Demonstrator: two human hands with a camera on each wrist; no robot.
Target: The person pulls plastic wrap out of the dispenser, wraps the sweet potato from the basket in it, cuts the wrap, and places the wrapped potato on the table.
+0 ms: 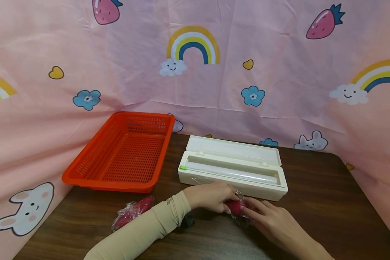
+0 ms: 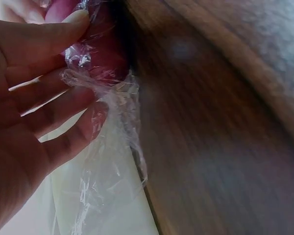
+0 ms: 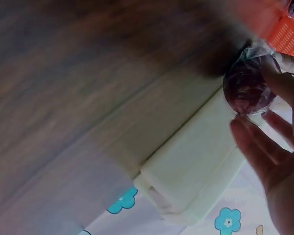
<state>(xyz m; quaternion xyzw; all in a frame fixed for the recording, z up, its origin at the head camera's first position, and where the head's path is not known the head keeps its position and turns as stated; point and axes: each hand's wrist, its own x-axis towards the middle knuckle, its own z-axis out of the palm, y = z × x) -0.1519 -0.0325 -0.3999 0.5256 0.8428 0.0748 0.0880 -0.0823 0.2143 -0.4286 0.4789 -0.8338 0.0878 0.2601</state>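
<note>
Both hands hold a dark red, rounded thing (image 1: 235, 207) in clear cling film, low over the table just in front of a white cling film box. My left hand (image 1: 211, 196) pinches it from the left, thumb on top, and loose film (image 2: 120, 110) trails below its fingers in the left wrist view. From the other side my right hand (image 1: 273, 221) grips it between thumb and fingers. In the right wrist view its end (image 3: 247, 88) looks round and glossy under the film. The fingers partly hide it, and I cannot tell its kind.
The white box (image 1: 234, 186) lies with its lid up, a film roll (image 1: 230, 173) inside. An orange-red basket (image 1: 159, 162) stands at the back left. Near my left sleeve (image 1: 143, 227) lie another film-wrapped red thing (image 1: 133, 213) and a small black object (image 1: 186, 221). Patterned cloth (image 1: 214, 90) hangs behind the table.
</note>
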